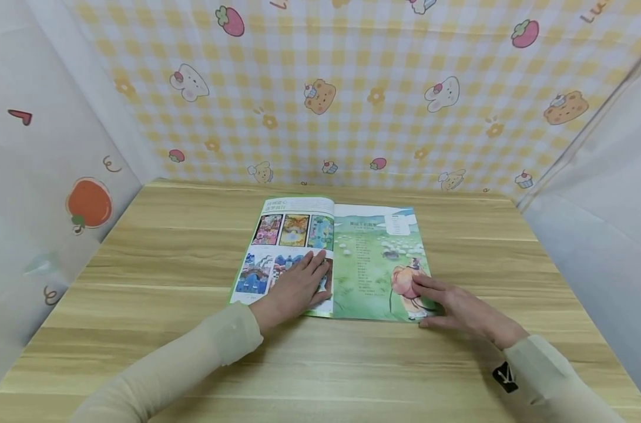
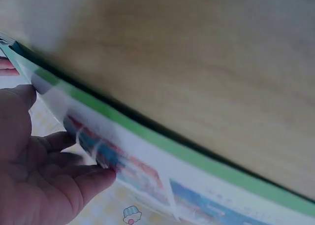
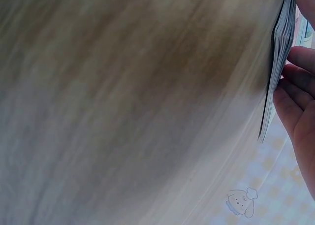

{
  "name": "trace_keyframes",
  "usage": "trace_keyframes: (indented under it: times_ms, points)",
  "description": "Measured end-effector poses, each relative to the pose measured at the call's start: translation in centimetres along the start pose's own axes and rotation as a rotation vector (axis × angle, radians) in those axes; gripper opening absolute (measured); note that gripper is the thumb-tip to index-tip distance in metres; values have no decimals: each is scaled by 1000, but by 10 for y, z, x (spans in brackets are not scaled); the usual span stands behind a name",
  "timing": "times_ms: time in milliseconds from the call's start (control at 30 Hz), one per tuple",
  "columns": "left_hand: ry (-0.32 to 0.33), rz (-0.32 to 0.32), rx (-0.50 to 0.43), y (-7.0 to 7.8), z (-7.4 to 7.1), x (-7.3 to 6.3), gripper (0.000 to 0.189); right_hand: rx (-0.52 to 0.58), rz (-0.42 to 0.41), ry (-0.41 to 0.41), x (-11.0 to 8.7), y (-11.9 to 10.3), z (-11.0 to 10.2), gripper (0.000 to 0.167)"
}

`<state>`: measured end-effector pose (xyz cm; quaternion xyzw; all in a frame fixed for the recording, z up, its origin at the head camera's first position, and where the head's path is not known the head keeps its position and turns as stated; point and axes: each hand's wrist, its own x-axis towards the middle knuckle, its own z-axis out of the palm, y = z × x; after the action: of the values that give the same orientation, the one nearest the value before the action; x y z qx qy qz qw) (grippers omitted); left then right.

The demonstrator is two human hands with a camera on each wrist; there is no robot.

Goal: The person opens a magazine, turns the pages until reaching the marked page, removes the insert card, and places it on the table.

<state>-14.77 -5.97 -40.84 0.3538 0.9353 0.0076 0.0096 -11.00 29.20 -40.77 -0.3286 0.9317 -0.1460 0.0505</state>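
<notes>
resting a flattened left hand point(image 1: 292, 288) and, well apart, a straight-fingered right hand point(image 1: 465, 311) on an open magazine point(image 1: 362, 302) near the table's point(image 1: 352, 364) far edge, risking creases by dragging while pressing.

Slanted letters "Lu" point(image 1: 594, 10) on the checked cloth point(image 1: 352, 59), and small, illegible Chinese headings point(image 1: 276, 206) on the open magazine point(image 1: 348, 264).

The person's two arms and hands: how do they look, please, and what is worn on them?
The left sleeve and right sleeve are long and cream, with wide, slightly greenish cuffs. A small black-and-white patch shows beside the right one. The left hand and right hand wear no gloves.
</notes>
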Motion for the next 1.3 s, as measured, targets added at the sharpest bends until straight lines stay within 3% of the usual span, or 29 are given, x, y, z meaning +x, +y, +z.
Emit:
trace_keyframes:
  times_ms: [267,500,667,1300]
  points:
    - [-89,-20,-95,-2,3,2,65,4,-7,15,0,2,1,70]
    - [-134,0,-18,-2,3,5,64,14,-4,10,0,3,-1,71]
    - [-196,-31,-14,1,-2,5,66,4,-27,32,1,5,0,68]
    - [-278,-86,-18,4,-3,8,67,50,-8,22,1,8,-1,66]
